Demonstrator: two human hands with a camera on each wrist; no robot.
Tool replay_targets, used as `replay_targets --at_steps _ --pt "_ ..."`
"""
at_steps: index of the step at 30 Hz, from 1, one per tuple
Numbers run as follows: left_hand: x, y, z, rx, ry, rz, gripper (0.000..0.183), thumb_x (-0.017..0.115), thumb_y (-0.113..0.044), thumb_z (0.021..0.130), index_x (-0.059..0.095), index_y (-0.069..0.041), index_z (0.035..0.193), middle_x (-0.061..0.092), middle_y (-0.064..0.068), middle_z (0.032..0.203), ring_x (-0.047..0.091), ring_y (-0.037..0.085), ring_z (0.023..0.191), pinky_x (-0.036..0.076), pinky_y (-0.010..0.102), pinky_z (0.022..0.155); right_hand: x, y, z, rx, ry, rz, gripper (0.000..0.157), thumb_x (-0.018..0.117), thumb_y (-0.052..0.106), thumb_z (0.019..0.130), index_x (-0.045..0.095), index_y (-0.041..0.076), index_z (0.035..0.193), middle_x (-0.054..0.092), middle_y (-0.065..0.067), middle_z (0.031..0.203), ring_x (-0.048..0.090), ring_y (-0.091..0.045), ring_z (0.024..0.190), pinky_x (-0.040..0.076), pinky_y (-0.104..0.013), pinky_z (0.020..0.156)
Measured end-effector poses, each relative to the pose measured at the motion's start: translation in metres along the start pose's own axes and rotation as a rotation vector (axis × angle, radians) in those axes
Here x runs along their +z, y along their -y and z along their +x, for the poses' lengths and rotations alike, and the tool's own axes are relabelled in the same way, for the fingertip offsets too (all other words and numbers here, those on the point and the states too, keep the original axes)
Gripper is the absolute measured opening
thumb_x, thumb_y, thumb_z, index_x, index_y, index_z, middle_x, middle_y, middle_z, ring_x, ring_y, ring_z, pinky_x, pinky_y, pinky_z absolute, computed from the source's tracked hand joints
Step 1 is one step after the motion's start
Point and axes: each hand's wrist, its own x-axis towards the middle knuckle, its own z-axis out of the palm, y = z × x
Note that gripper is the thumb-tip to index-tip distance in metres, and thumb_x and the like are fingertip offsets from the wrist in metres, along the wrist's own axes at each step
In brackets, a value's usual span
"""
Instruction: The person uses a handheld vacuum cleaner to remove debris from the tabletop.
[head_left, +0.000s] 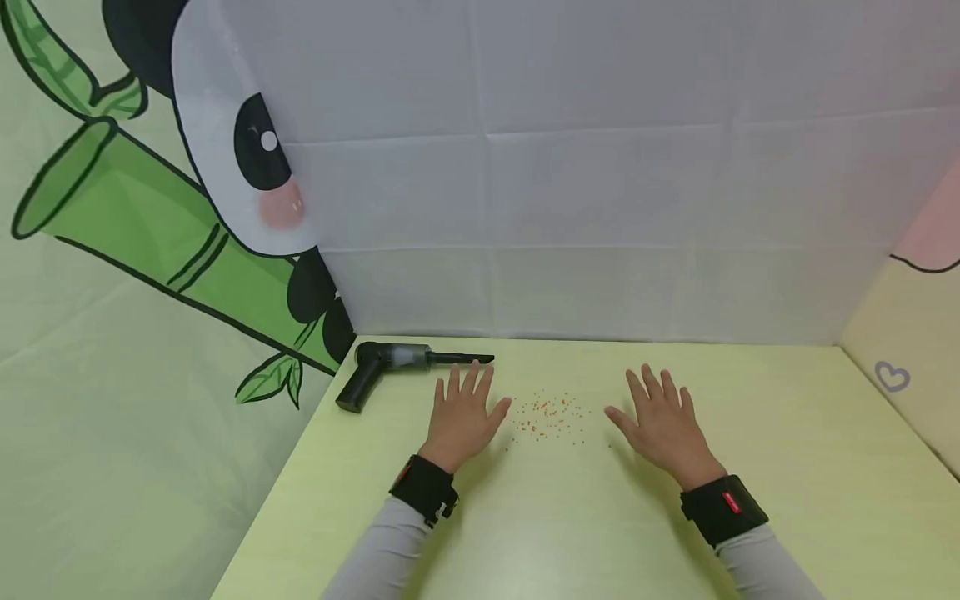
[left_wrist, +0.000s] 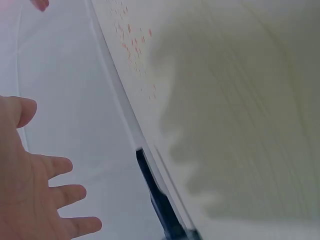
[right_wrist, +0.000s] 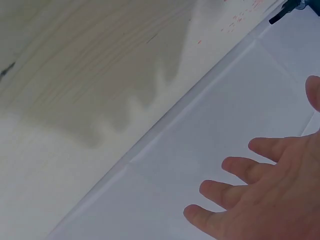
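Note:
Small orange crumbs [head_left: 549,417] lie scattered on the pale yellow table [head_left: 570,517], between the two hands. To their left my left hand [head_left: 461,425] hovers with fingers spread and holds nothing; its shadow falls on the tabletop. My right hand [head_left: 663,433] is likewise spread and empty, to the right of the crumbs. Behind the left fingertips lies a black handheld vacuum [head_left: 393,357] with a clear section and a narrow nozzle pointing right. That nozzle [left_wrist: 155,187] shows in the left wrist view beyond the left hand [left_wrist: 35,195]. The right wrist view shows the right hand [right_wrist: 270,195] with fingers apart.
A pale cloth wall [head_left: 585,208] rises at the table's back edge. On the left hangs a green cloth [head_left: 112,467] with a printed panda and bamboo. A cream-coloured panel [head_left: 907,333] with a heart print borders the right side. Black bands [head_left: 723,508] wrap both wrists.

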Motion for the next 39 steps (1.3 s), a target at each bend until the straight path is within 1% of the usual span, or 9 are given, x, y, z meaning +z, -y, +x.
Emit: replay_targets --at_steps 6,13,17,21,24,28,35,37,39 --pt "-0.006 0.034 0.0 -0.055 -0.032 0.043 0.067 0.026 -0.059 0.095 0.026 -0.016 0.147 0.023 0.014 0.152 0.014 0.04 0.137 0.013 0.059 0.108 -0.001 0.001 -0.001 0.005 0.013 -0.012 0.079 0.036 0.06 0.092 0.028 0.001 0.143 0.026 -0.027 0.146 0.013 -0.049 0.133 0.011 -0.067 0.102" --pt "-0.016 0.076 0.002 -0.106 -0.092 0.045 0.065 0.035 -0.053 0.095 0.033 -0.009 0.143 0.035 0.02 0.144 0.024 0.044 0.132 0.021 0.062 0.103 -0.003 0.01 0.002 -0.013 0.029 0.01 0.074 0.038 0.055 0.093 0.031 -0.001 0.141 0.03 -0.028 0.144 0.018 -0.049 0.131 0.014 -0.066 0.102" --pt "-0.018 0.105 0.003 -0.157 -0.129 0.025 0.062 0.045 -0.046 0.094 0.038 -0.005 0.139 0.04 0.024 0.138 0.029 0.046 0.129 0.026 0.063 0.101 0.001 0.016 0.007 -0.041 0.02 -0.002 0.07 0.043 0.051 0.093 0.034 -0.002 0.139 0.034 -0.028 0.141 0.024 -0.048 0.129 0.02 -0.065 0.101" --pt "-0.017 0.135 0.003 -0.215 -0.165 0.066 0.062 0.051 -0.04 0.092 0.039 0.002 0.136 0.043 0.028 0.133 0.034 0.047 0.122 0.032 0.063 0.095 0.008 0.025 0.014 -0.085 0.008 -0.015 0.069 0.047 0.048 0.092 0.038 -0.003 0.137 0.039 -0.027 0.138 0.031 -0.047 0.126 0.027 -0.062 0.1" --pt "-0.018 0.151 0.003 -0.267 -0.171 0.093 0.061 0.052 -0.037 0.091 0.04 0.005 0.133 0.045 0.03 0.129 0.038 0.05 0.116 0.036 0.064 0.09 0.012 0.035 0.021 -0.113 0.015 -0.011 0.068 0.048 0.048 0.092 0.039 -0.003 0.136 0.04 -0.027 0.137 0.034 -0.045 0.125 0.03 -0.059 0.099" --pt "-0.022 0.161 0.003 -0.332 -0.142 0.077 0.062 0.054 -0.035 0.09 0.04 0.009 0.131 0.047 0.034 0.122 0.042 0.053 0.108 0.038 0.065 0.084 0.015 0.051 0.034 -0.153 0.023 -0.001 0.067 0.049 0.048 0.091 0.041 -0.002 0.135 0.042 -0.026 0.136 0.037 -0.043 0.125 0.033 -0.057 0.099" --pt "-0.022 0.164 0.008 -0.416 -0.057 0.013 0.061 0.053 -0.034 0.09 0.04 0.015 0.125 0.049 0.036 0.113 0.043 0.052 0.107 0.041 0.064 0.08 0.021 0.08 0.055 -0.178 0.064 0.014 0.064 0.05 0.046 0.091 0.041 0.001 0.136 0.043 -0.022 0.137 0.038 -0.039 0.126 0.033 -0.054 0.1" --pt "-0.022 0.164 0.009 -0.441 -0.05 -0.01 0.06 0.054 -0.033 0.09 0.04 0.015 0.124 0.049 0.036 0.113 0.043 0.051 0.107 0.041 0.064 0.081 0.023 0.088 0.061 -0.188 0.083 0.01 0.064 0.05 0.046 0.092 0.041 0.002 0.136 0.043 -0.021 0.137 0.038 -0.037 0.126 0.034 -0.053 0.1" --pt "-0.02 0.165 0.009 -0.456 -0.065 -0.018 0.059 0.056 -0.031 0.089 0.041 0.015 0.122 0.05 0.036 0.11 0.044 0.051 0.105 0.042 0.064 0.08 0.026 0.095 0.066 -0.201 0.092 0.008 0.063 0.05 0.046 0.091 0.041 0.002 0.136 0.044 -0.021 0.137 0.038 -0.036 0.126 0.035 -0.052 0.099"
